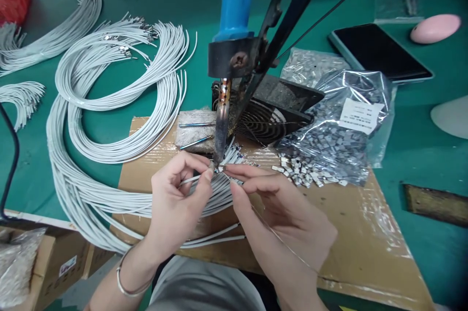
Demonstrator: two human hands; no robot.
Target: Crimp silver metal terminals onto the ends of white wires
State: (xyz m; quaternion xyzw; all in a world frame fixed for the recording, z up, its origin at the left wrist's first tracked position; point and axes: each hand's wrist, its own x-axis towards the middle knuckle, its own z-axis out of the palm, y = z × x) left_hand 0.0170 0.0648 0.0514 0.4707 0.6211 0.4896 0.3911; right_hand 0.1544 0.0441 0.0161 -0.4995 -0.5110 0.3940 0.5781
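Note:
My left hand (183,199) pinches a white cable (189,180) between thumb and fingertips, its end just under a soldering iron (220,130). The iron is held upright, tip down, in a black clamp (234,57). My right hand (281,218) is closed on a thin solder wire (278,238), which trails back across the palm. Its front end reaches the spot below the iron's tip. A small pale metal piece shows there between my fingertips; its exact shape is hard to make out. Behind my hands lie several white cable ends (234,155).
Coiled white cable bundles (109,101) cover the left side. Small metal connectors (300,172) lie loose before a plastic bag (340,130). A black fan (259,121) stands behind the iron. A phone (382,52) and a pink object (435,28) lie at the right. Cardboard (351,233) covers the front.

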